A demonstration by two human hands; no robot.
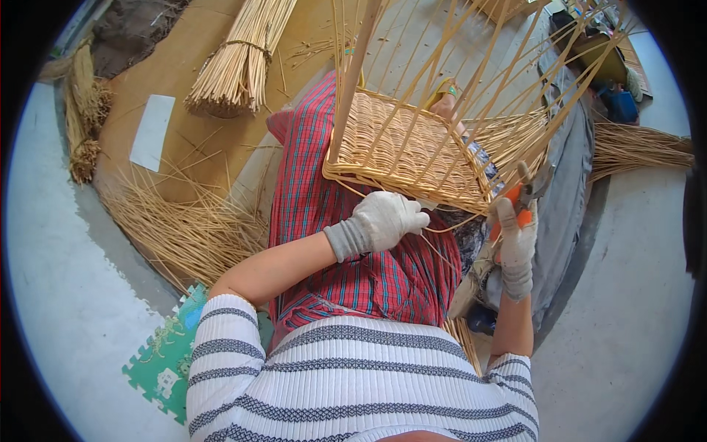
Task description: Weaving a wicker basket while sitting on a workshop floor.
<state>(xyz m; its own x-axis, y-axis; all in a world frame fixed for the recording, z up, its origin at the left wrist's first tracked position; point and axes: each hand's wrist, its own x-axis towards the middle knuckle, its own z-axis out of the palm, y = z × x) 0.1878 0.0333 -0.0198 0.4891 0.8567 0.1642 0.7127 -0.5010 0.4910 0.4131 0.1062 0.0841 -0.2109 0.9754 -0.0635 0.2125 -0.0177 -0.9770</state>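
A woven wicker basket [405, 144] rests tilted over my lap, its upright stakes fanning out toward the far side. At its near rim, my left hand [387, 221], in a white work glove, is closed around a thin wicker strand [442, 230], whose loose end curves out past the fingers. Off the basket's near right corner, my right hand [517, 247], also gloved, grips a pair of orange-handled cutters [524, 218] with a dark metal head. The cutters point up and away from me, and the fingers partly hide their handles. A red checked cloth [361, 272] covers my lap beneath the basket.
A tied bundle of wicker rods [239, 66] lies at the far left, near a white sheet [152, 132]. Loose rods [184, 228] spread over the floor on my left, beside a green foam mat [162, 361]. More rods [641, 151] lie at the right, past grey fabric [567, 199].
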